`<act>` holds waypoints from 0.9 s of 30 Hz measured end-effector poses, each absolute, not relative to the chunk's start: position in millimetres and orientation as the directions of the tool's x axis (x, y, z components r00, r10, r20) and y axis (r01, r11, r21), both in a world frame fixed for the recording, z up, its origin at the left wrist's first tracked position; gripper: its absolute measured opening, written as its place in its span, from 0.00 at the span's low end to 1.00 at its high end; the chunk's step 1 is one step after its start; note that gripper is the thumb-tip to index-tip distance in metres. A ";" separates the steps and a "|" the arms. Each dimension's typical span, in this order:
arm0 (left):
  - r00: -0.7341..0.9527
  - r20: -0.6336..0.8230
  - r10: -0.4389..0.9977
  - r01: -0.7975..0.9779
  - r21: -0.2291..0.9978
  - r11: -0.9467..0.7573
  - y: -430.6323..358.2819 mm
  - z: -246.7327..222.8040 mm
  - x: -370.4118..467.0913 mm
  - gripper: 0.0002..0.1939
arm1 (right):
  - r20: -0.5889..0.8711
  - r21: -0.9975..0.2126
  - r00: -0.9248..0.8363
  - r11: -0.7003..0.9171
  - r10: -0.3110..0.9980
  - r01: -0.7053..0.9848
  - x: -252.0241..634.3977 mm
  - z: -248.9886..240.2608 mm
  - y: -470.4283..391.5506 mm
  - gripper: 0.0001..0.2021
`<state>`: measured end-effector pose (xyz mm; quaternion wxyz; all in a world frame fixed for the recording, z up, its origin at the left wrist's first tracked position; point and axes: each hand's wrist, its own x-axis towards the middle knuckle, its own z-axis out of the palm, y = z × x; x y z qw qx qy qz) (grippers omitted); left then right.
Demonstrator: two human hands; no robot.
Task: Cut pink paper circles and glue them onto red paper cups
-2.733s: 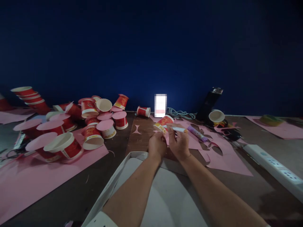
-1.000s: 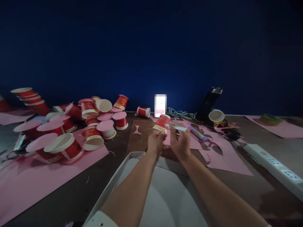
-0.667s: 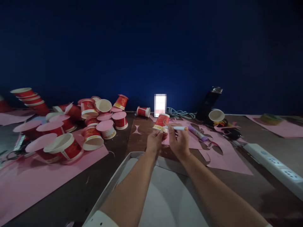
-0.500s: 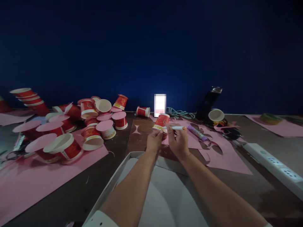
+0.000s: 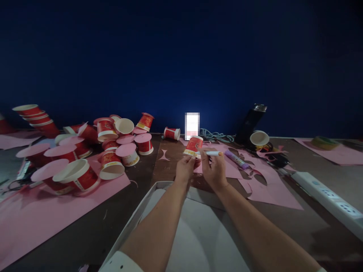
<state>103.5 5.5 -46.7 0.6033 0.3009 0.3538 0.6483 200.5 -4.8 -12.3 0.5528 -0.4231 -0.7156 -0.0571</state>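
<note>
Over the table's middle, my left hand (image 5: 185,169) is closed on a red paper cup (image 5: 193,146) with a gold pattern, its pale rim tipped downward. My right hand (image 5: 214,170) is closed around a white marker (image 5: 213,153) with an orange end. The marker's left end lies close to the cup's side; fingers hide whether it touches. Just right of my right hand, a purple tube (image 5: 236,159) rests on cut pink paper (image 5: 272,189). A lit, pixelated screen (image 5: 192,125) stands behind the cup.
Several red paper cups (image 5: 112,166), many with pink discs, crowd the left on pink paper (image 5: 56,219). A white box (image 5: 133,223) lies beneath my forearms. At right are a black flask (image 5: 249,121), a tipped cup (image 5: 259,138), a tape roll (image 5: 324,142) and a power strip (image 5: 329,196).
</note>
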 end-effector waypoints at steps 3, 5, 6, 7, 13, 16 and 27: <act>-0.092 -0.062 0.994 -0.633 0.774 -0.010 2.8 -42.5 103.2 0.08 | 0.855 -0.395 0.005 0.644 0.519 0.655 201.9 -10.8 -5.3 0.08; -0.089 -0.067 0.994 -0.658 0.753 -0.008 1.7 -40.7 102.9 0.09 | 0.860 -0.394 0.012 0.649 0.511 0.651 202.5 -10.6 -5.0 0.08; -0.086 -0.066 0.994 -0.663 0.749 -0.008 1.6 -40.4 102.9 0.09 | 0.861 -0.390 0.006 0.651 0.509 0.651 202.4 -10.8 -4.7 0.08; -0.087 -0.063 0.994 -0.664 0.748 -0.010 1.9 -40.7 102.9 0.10 | 0.858 -0.384 -0.007 0.652 0.513 0.653 202.2 -11.2 -4.4 0.08; -0.080 -0.038 0.996 -0.662 0.749 -0.025 5.1 -45.0 103.3 0.11 | 0.837 -0.376 -0.040 0.627 0.546 0.682 199.9 -13.6 -3.1 0.08; -0.078 -0.045 0.996 -0.676 0.737 -0.020 2.5 -41.2 102.6 0.11 | 0.833 -0.379 -0.031 0.610 0.553 0.696 200.2 -13.9 -2.6 0.08; -0.084 -0.152 0.985 -0.791 0.611 0.027 -8.2 -21.7 100.2 0.06 | 0.825 -0.379 -0.029 0.590 0.565 0.713 199.2 -15.2 -4.1 0.10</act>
